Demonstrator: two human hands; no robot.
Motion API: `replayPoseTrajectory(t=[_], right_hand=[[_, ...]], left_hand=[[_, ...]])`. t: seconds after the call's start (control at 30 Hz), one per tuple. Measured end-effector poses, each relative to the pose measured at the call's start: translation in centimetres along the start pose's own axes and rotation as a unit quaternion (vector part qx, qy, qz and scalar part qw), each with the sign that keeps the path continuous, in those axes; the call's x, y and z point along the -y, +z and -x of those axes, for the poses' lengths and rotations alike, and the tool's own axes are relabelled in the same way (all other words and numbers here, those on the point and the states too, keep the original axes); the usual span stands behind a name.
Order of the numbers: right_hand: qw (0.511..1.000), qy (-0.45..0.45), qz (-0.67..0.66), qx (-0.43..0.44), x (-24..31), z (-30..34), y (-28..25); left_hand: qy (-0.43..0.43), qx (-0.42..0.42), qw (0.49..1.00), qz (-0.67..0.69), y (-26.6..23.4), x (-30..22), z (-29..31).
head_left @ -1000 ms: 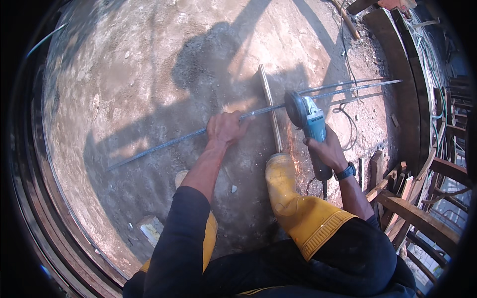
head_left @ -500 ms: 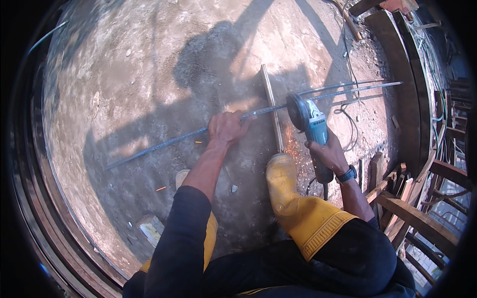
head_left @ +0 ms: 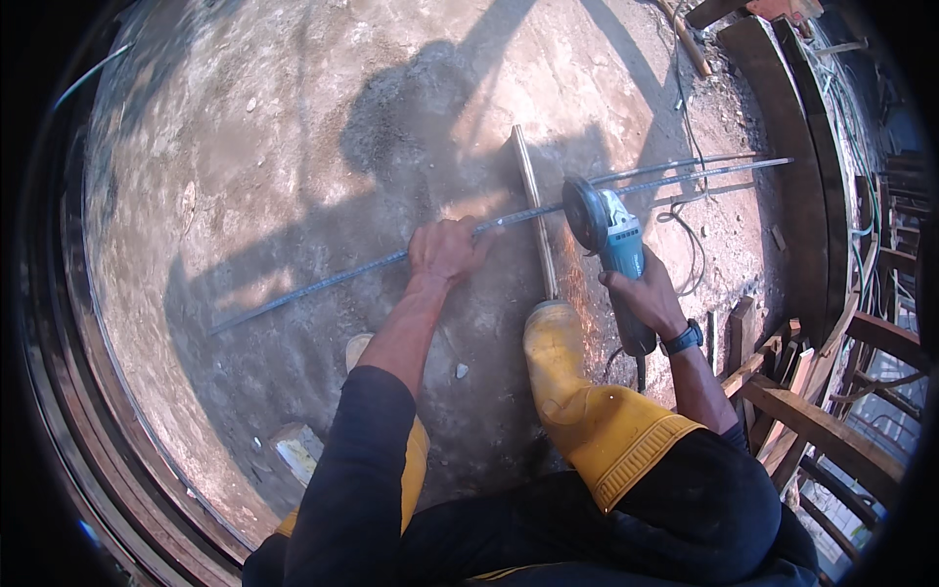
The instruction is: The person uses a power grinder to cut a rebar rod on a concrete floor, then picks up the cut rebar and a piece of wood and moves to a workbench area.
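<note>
Rebar (head_left: 515, 217) apparently within left fingers (head_left: 476, 249)

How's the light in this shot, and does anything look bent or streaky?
Head view: bright sun on the ground, with a broad dark shadow reaching around the left hand; head view: long beams curve along the left rim, corners black; head view: sparks below the angle grinder show as orange streaks.
</note>
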State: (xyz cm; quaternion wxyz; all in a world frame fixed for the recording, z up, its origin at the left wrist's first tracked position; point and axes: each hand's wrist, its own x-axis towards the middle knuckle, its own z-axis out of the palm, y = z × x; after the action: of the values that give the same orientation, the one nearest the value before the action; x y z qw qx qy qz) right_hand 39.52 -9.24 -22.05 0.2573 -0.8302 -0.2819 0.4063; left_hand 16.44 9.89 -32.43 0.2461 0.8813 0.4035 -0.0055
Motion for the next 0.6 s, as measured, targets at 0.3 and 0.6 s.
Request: replayPoseTrajectory(t=[0.3,0.6], right_hand=[[1.000,-0.015,0.012,-0.008,-0.17,0.23,0.08],[1.000,-0.013,-0.002,-0.003,-0.40,0.00,-0.06]], left_hand=[[0.000,-0.003,1.000,-0.003,0.10,0.06,0.03],[-0.006,0.012,1.000,-0.004,-0.09,-0.17,-0.10]])
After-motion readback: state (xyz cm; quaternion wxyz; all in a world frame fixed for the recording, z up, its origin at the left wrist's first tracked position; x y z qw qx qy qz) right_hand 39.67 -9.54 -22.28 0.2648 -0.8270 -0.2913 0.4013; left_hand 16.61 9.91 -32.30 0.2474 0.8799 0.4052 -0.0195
